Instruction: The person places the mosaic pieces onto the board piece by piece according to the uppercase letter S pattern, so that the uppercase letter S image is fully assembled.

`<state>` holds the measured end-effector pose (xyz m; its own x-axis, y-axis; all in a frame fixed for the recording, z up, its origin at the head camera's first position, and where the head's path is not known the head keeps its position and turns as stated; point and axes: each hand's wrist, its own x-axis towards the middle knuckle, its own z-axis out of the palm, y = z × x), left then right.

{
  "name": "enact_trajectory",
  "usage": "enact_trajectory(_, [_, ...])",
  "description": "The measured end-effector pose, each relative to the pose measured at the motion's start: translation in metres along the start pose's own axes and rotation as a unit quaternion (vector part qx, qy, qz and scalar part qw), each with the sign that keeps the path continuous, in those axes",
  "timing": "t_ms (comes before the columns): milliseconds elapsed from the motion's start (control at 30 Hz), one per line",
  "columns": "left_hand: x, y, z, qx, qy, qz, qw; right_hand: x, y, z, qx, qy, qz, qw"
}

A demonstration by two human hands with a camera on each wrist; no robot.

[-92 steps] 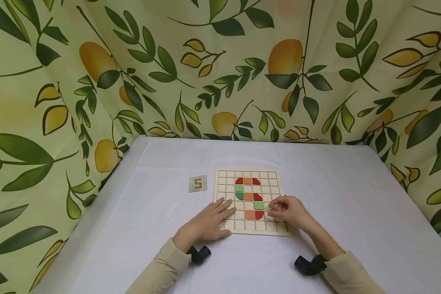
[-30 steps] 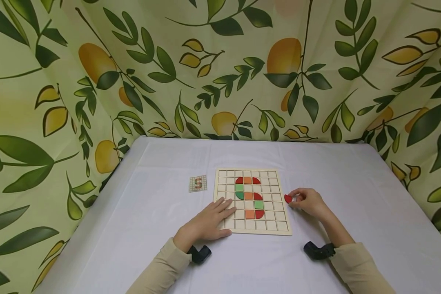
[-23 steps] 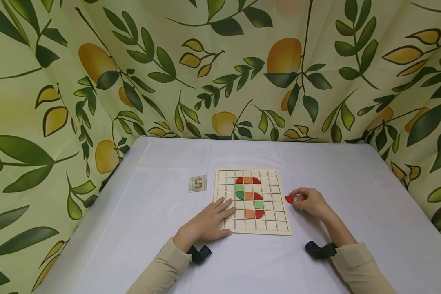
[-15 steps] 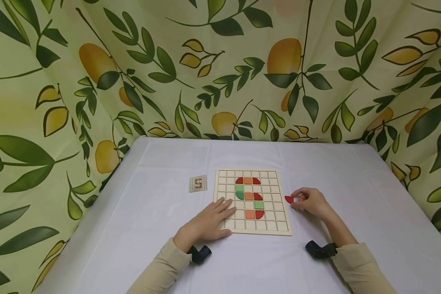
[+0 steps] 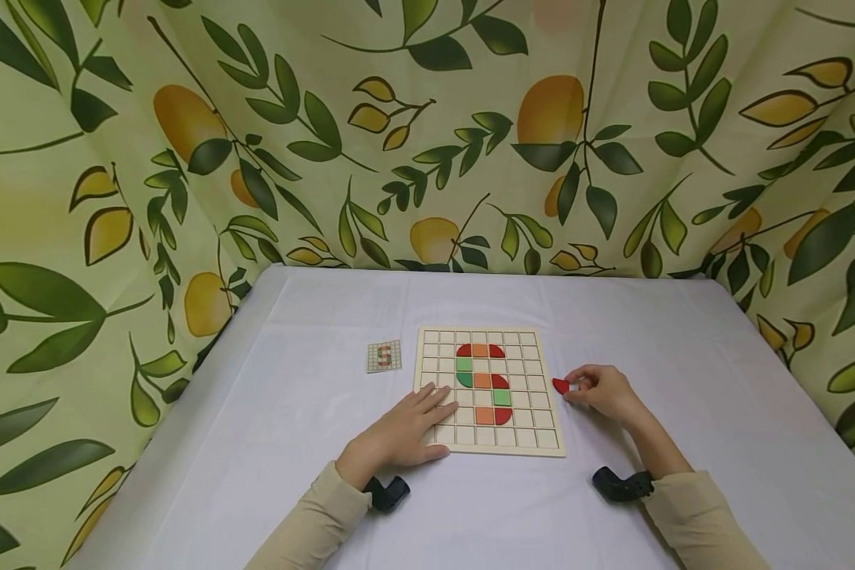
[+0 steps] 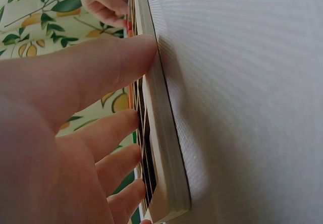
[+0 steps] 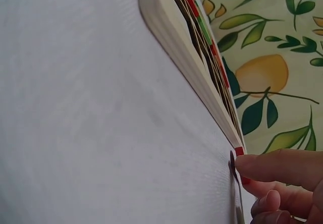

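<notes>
A wooden grid board (image 5: 534,439) lies on the white table, with red, orange and green tiles (image 5: 481,380) set in its squares in an S shape. My left hand (image 5: 402,427) rests on the board's lower left part, fingers spread; the left wrist view shows the thumb (image 6: 126,57) along the board's near edge. Just off the board's right edge, my right hand (image 5: 598,389) pinches a red quarter-round tile (image 5: 560,385) between thumb and fingertips. In the right wrist view that red tile (image 7: 240,158) appears edge-on, close over the cloth.
Left of the board lies a small pattern card (image 5: 384,356) printed with a coloured S on a grid. A white cloth covers the table (image 5: 292,356). Behind and beside it hangs a curtain (image 5: 427,142) with leaves and fruit.
My right hand has moved from over the board's right columns to just beyond its right edge, where the red tile now shows and tilts slightly in the fingers. My left hand stays put.
</notes>
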<state>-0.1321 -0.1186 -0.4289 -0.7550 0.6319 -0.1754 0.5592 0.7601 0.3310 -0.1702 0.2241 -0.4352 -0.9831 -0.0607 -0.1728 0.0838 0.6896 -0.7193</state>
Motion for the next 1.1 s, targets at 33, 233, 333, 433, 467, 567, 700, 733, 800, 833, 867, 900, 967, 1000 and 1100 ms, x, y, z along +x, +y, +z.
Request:
enact_trajectory(33, [0.0, 0.0, 0.0, 0.0, 0.0, 0.0, 1.0, 0.0, 0.0, 0.0, 0.001, 0.001, 0.0, 1.0])
enact_trajectory(233, [0.001, -0.001, 0.0, 0.001, 0.001, 0.003, 1.0, -0.001, -0.004, -0.001, 0.007, 0.006, -0.006, 0.9999])
enact_trajectory(333, [0.0, 0.0, -0.001, 0.001, 0.001, 0.003, 1.0, -0.002, -0.007, 0.0, 0.008, 0.008, -0.01, 0.9999])
enact_trajectory(433, [0.0, 0.0, -0.001, 0.0, 0.001, 0.003, 1.0, -0.002, -0.01, 0.002, 0.007, 0.009, -0.017, 0.9998])
enact_trajectory(467, [0.0, 0.0, -0.001, 0.0, 0.001, 0.003, 1.0, -0.003, -0.011, 0.003, 0.007, 0.009, -0.018, 0.9998])
enact_trajectory(567, [0.0, 0.0, -0.001, 0.001, 0.001, 0.003, 1.0, -0.004, -0.014, 0.006, 0.009, 0.009, -0.026, 0.9996])
enact_trajectory(700, [0.0, 0.0, 0.0, 0.003, 0.001, 0.002, 1.0, -0.006, -0.018, 0.01, 0.012, 0.001, -0.027, 0.9996])
enact_trajectory(733, [0.0, 0.0, 0.0, 0.003, 0.001, 0.002, 1.0, -0.006, -0.02, 0.011, 0.015, -0.002, -0.025, 0.9996])
enact_trajectory(800, [0.0, 0.0, 0.0, 0.003, 0.001, 0.001, 1.0, -0.008, -0.022, 0.014, 0.013, -0.007, -0.027, 0.9995])
enact_trajectory(833, [0.0, 0.0, 0.0, 0.003, 0.001, 0.001, 1.0, -0.008, -0.023, 0.015, 0.013, -0.009, -0.028, 0.9995])
enact_trajectory(867, [0.0, 0.0, 0.0, 0.003, 0.001, 0.001, 1.0, -0.008, -0.024, 0.016, 0.014, -0.011, -0.027, 0.9995])
enact_trajectory(900, [0.0, 0.0, 0.0, 0.003, 0.002, 0.001, 1.0, -0.009, -0.025, 0.017, 0.014, -0.012, -0.027, 0.9995])
enact_trajectory(967, [-0.001, 0.0, 0.0, 0.003, 0.002, 0.001, 1.0, -0.01, -0.026, 0.018, 0.012, -0.014, -0.035, 0.9992])
enact_trajectory(1000, [-0.001, 0.0, -0.001, 0.002, 0.001, 0.0, 1.0, -0.01, -0.027, 0.019, 0.014, -0.015, -0.034, 0.9992])
enact_trajectory(1100, [-0.001, 0.001, -0.001, 0.0, 0.001, 0.0, 1.0, -0.011, -0.03, 0.022, 0.019, -0.019, -0.036, 0.999])
